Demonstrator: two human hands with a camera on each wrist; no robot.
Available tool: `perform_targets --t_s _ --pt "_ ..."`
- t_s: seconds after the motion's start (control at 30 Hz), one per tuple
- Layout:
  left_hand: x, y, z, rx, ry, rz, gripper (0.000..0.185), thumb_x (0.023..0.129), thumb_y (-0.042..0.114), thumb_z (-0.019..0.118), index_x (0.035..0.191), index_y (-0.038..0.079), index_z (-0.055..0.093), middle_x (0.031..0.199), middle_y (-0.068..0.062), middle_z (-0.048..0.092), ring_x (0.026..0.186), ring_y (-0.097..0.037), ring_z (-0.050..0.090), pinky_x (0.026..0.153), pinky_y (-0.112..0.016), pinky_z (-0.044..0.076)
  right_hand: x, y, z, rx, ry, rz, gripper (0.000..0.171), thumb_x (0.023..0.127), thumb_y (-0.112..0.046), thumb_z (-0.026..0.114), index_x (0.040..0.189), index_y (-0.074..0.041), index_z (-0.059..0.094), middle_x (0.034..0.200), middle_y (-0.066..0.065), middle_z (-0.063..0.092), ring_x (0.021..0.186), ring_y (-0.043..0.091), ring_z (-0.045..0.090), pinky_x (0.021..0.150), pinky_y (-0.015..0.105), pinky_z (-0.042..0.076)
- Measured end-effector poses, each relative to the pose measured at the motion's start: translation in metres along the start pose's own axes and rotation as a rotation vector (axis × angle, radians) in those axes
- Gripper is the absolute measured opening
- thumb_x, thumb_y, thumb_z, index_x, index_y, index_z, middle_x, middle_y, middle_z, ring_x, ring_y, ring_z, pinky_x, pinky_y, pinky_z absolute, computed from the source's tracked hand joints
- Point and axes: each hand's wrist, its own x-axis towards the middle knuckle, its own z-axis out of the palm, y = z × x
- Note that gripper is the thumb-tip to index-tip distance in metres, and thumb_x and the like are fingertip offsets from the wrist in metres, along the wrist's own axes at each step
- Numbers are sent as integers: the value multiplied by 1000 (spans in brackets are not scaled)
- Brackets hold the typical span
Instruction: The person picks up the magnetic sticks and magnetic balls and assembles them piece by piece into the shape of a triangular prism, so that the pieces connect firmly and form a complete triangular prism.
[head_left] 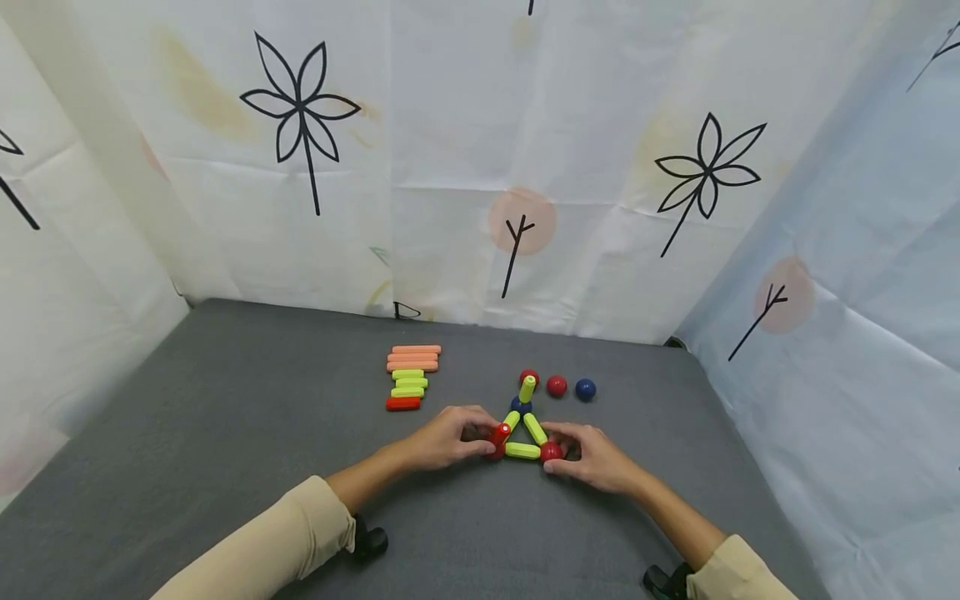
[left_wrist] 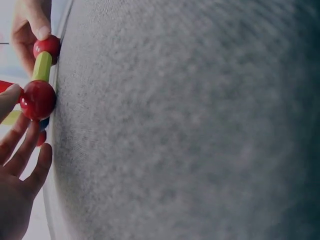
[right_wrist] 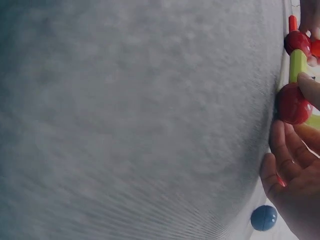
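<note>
- Bright, diffuse light is filling the head view, and the white far cloth (head_left: 450,125) is glowing almost evenly.
- The right cloth (head_left: 847,400) is taking on a cooler, bluish cast, with paler glare running along its folds.
- Highlights on the upper side of the loose blue ball (head_left: 586,389) are placing the light above.
- The left hand (head_left: 450,437) and right hand (head_left: 596,457) are throwing soft shadows onto the grey tabletop (head_left: 262,408).
- Both wrist views are looking hazy, the tabletop blurring and dimming toward each camera, its far edge curving with distortion.
- The left red ball (left_wrist: 38,100) and right red ball (right_wrist: 292,104) are gleaming against washed-out white.
</note>
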Motion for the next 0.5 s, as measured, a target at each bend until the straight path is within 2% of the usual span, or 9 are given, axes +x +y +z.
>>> perform_targets --t_s 0.1,0.17,0.23,0.3,0.33,0.4,0.5 --pt "-1 -2 0 5 -11 -25 32 91 14 74 122 7 69 108 2 66 94 -8 61 85 -24 52 4 1 -4 25 77 -22 48 94 -23 71 131 5 60 100 4 68 85 12 60 73 25 51" --pt "-1 -3 0 4 -17 -41 32 91 14 74 122 7 69 108 2 66 95 -8 62 85 -23 52 8 3 -9 26 208 -39 40 94 -19 71 125 5 64 98 7 69 83 15 62 71 25 52" --pt "0 -3 -1 1 -19 -57 32 91 15 74 122 7 69 108 2 67 95 -8 63 85 -23 52 14 9 -15 -3 378 -35 34 93 -14 72 120 5 66 99 12 69 85 20 63 72 30 52" --pt "0 -3 -1 5 -16 -71 32 90 15 75 121 8 69 108 2 68 95 -8 63 85 -23 52 20 16 -23 -66 508 -6 37 90 -12 74 122 5 65 106 18 67 93 28 61 78 38 51" --pt "0 -3 -1 6 -16 -79 32 90 15 75 121 8 69 108 2 68 95 -8 63 85 -23 52 23 20 -26 -91 544 21 40 90 -12 75 125 4 63 111 21 65 98 32 59 82 44 49" --pt "1 -3 -1 13 -16 -87 31 90 16 75 120 9 69 108 2 69 95 -8 63 85 -23 52 25 30 -32 -134 560 73 48 89 -10 75 131 5 57 122 27 59 108 40 56 88 54 46" --pt "1 -3 -1 20 -17 -90 31 90 17 75 120 10 70 109 2 69 94 -8 62 85 -24 52 26 42 -37 -142 514 136 51 90 -7 73 135 8 53 128 31 57 116 47 54 96 60 42"
